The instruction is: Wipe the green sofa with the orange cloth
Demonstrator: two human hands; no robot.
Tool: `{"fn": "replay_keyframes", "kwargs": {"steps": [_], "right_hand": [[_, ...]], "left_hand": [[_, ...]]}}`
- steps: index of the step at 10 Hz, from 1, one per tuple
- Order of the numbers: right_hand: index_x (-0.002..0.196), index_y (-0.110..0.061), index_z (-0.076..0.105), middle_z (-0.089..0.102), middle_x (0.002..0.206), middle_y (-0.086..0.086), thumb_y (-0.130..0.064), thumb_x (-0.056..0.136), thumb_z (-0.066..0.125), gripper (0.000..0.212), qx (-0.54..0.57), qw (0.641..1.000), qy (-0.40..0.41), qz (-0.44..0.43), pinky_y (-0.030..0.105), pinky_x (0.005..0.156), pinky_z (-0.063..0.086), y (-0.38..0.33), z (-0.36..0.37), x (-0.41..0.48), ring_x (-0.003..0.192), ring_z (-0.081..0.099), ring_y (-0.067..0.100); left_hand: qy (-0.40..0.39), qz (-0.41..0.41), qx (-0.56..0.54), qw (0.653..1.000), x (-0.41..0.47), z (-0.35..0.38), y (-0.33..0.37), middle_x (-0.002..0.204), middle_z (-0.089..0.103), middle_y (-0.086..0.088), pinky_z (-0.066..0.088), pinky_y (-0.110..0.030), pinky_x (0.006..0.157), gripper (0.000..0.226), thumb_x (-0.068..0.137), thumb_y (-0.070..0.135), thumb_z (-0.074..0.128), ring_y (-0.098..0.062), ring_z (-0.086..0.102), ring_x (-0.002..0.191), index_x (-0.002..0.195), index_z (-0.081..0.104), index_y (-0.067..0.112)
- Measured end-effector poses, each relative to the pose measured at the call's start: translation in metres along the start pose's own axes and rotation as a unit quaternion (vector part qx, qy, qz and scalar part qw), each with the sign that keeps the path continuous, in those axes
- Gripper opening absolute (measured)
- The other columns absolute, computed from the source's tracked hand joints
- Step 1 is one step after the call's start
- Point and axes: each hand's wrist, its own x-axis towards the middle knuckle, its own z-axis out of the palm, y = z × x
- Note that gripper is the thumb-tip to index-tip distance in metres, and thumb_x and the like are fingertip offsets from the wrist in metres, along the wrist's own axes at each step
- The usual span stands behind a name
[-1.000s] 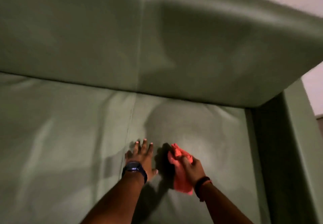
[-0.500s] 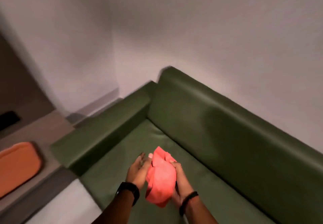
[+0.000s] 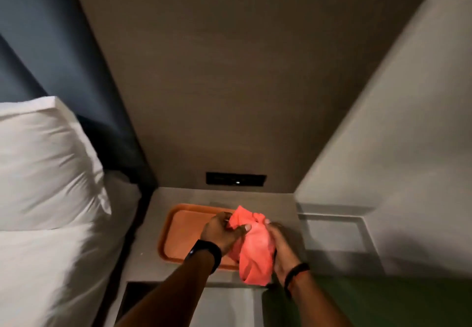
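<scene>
The orange cloth (image 3: 255, 247) is bunched up between both my hands, in the air above a grey side table. My left hand (image 3: 222, 232), with a dark watch on the wrist, pinches the cloth's upper left part. From the right side my right hand (image 3: 282, 250), wearing a dark wristband, grips the cloth. Only a strip of the green sofa (image 3: 383, 301) shows, at the bottom right under my right forearm.
An orange tray (image 3: 178, 234) lies on the grey side table (image 3: 281, 204), right beneath the cloth. A bed with a white pillow (image 3: 43, 165) fills the left. A dark wall socket panel (image 3: 236, 179) sits behind the table. Grey walls rise on the right.
The view has swung left from the sofa seat to the side table and bed. My left hand left the seat and joined the right on the cloth, now held over the tray.
</scene>
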Motion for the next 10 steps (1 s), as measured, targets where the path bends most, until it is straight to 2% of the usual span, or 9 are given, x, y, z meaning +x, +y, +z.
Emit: {"fn": "replay_keyframes", "kwargs": {"steps": [1,2,3,4,5,7,9,10], "right_hand": [[0.102,-0.004,0.067,0.071,0.103,0.018,-0.011,0.086,0.063,0.018,-0.124,0.992,0.023,-0.005,0.048,0.092,0.05,0.018,0.017,0.052,0.093,0.063,0.028],[0.101,-0.015,0.066,0.069,0.11,0.014,-0.013,0.085,0.066,0.016,-0.233,0.972,0.006,0.007,0.042,0.095,0.048,0.051,0.031,0.107,0.102,0.062,0.028],[0.127,-0.009,0.053,0.057,0.13,0.013,-0.015,0.087,0.062,0.041,-0.306,0.951,-0.01,0.033,0.031,0.1,0.042,0.085,0.038,0.154,0.118,0.053,0.027],[0.132,-0.005,0.047,0.053,0.135,0.015,-0.017,0.09,0.059,0.045,-0.365,0.93,0.003,0.038,0.023,0.092,0.037,0.119,0.042,0.199,0.123,0.049,0.026],[0.134,-0.003,0.044,0.048,0.14,0.016,-0.017,0.091,0.058,0.047,-0.389,0.92,0.01,0.037,0.023,0.097,0.033,0.151,0.043,0.238,0.128,0.044,0.027],[0.133,-0.002,0.044,0.049,0.138,0.019,-0.019,0.091,0.058,0.047,-0.415,0.909,0.025,0.027,0.038,0.109,0.035,0.187,0.041,0.284,0.128,0.044,0.031],[0.137,-0.008,0.041,0.045,0.144,0.013,-0.029,0.09,0.058,0.054,-0.437,0.898,0.028,0.031,0.032,0.109,0.031,0.188,0.038,0.29,0.132,0.041,0.028],[0.133,-0.009,0.048,0.055,0.135,0.013,-0.031,0.087,0.063,0.053,-0.389,0.915,0.099,-0.023,0.029,0.104,0.038,0.16,0.038,0.276,0.123,0.051,0.025]], "left_hand": [[0.046,-0.055,-0.005,0.997,0.036,-0.018,-0.028,0.094,0.072,-0.001,0.052,-0.035,0.083,0.041,0.058,0.039,0.083,-0.021,0.065,0.089,0.091,0.065,0.023],[0.06,-0.117,0.017,0.991,0.071,-0.019,-0.065,0.103,0.07,-0.004,0.049,-0.031,0.088,0.052,0.06,0.042,0.081,-0.024,0.063,0.097,0.103,0.064,0.019],[0.066,-0.166,0.017,0.984,0.112,-0.012,-0.107,0.111,0.068,-0.005,0.044,-0.025,0.087,0.061,0.063,0.04,0.08,-0.022,0.061,0.104,0.116,0.06,0.02],[0.075,-0.189,0.022,0.979,0.151,0.002,-0.149,0.117,0.066,-0.007,0.044,-0.028,0.09,0.066,0.064,0.037,0.08,-0.024,0.059,0.109,0.123,0.056,0.019],[0.08,-0.199,0.034,0.976,0.19,0.015,-0.183,0.121,0.064,-0.01,0.043,-0.03,0.094,0.071,0.065,0.033,0.081,-0.025,0.058,0.113,0.128,0.052,0.016],[0.071,-0.187,0.063,0.978,0.236,0.032,-0.222,0.127,0.059,-0.014,0.043,-0.033,0.097,0.076,0.069,0.03,0.078,-0.029,0.054,0.117,0.134,0.045,0.011],[0.069,-0.173,0.094,0.978,0.235,0.038,-0.234,0.132,0.051,-0.018,0.039,-0.032,0.097,0.079,0.069,0.039,0.076,-0.033,0.049,0.12,0.134,0.043,0.008],[0.091,-0.127,0.101,0.983,0.223,0.033,-0.219,0.141,0.038,-0.016,0.032,-0.032,0.106,0.093,0.065,0.045,0.076,-0.032,0.041,0.127,0.14,0.035,0.007]]}}
